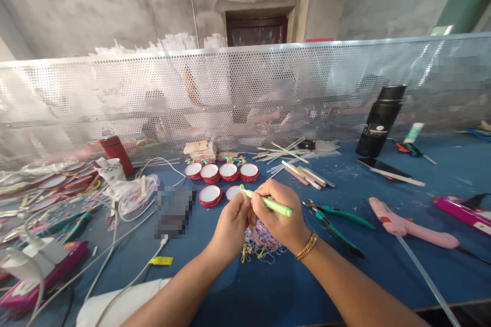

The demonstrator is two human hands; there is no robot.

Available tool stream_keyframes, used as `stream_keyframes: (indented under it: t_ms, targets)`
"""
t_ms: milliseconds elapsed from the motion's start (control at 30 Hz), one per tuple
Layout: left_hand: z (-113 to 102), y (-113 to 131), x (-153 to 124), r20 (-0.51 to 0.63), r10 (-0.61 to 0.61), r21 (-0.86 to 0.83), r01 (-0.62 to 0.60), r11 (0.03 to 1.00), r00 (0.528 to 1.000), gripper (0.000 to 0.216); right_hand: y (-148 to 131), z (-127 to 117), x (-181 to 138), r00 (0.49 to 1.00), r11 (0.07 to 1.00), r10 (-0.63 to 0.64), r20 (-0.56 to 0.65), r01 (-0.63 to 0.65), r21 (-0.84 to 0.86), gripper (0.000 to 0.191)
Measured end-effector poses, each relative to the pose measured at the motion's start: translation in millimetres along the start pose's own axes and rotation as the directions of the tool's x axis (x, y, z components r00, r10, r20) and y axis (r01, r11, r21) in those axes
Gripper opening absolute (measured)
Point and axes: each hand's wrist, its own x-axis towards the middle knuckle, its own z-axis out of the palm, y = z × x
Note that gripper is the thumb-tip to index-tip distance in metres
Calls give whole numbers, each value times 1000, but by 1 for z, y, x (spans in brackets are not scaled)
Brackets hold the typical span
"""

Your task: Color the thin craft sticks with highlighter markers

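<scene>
Both my hands meet over the middle of the blue table (268, 286). My right hand (282, 214) is closed around a light green pen-like tool (268, 203), its tip pointing left. My left hand (230, 227) is closed in a pinch against that tip, on something too small to make out. Just beneath the hands lies a pile of thin coloured rubber bands (263, 245). Behind them sit several red-rimmed white round caps (220, 172).
Green-handled pliers (337, 217) and a pink glue gun (410, 227) lie to the right, a black flask (379, 120) and a phone (383, 167) farther back. Sticks (295, 161) lie by the perforated metal screen (245, 92). Cables, a charger and clutter fill the left.
</scene>
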Motion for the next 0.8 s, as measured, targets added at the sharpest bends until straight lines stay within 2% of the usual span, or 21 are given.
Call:
stream_keyframes:
  t_ms: [367, 800]
  targets:
    - [0, 2, -1, 9, 22, 41, -23, 999, 1000, 44, 0, 0, 0, 1000, 1000, 1, -1, -1, -11, 20]
    - [-1, 1, 1, 29, 28, 11, -29, 1000, 999, 42, 3, -1, 0, 1000, 1000, 0, -18, -1, -22, 20]
